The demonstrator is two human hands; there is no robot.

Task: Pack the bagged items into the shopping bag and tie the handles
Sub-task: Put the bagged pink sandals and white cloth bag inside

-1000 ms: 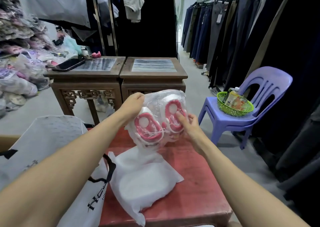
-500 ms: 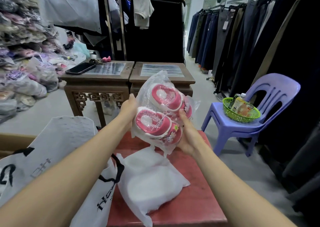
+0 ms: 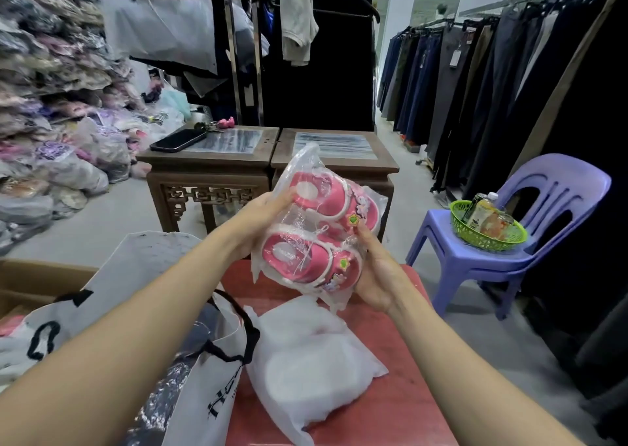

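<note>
One clear shoe bag (image 3: 316,228) with two pink shoes above the red table (image 3: 407,394), left hand (image 3: 261,214) gripping its left edge, right hand (image 3: 377,275) curled round its right side, one white parcel (image 3: 306,360) on the table, one shopping bag (image 3: 204,394) near left

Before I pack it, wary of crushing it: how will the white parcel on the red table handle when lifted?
The white parcel probably feels light and floppy: its wrap lies wrinkled and slumped on the red table. Its smooth surface may slip.

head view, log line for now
held: clear plastic bag of pink shoes | left hand: grips it | right hand: grips it | white shopping bag: open
</note>
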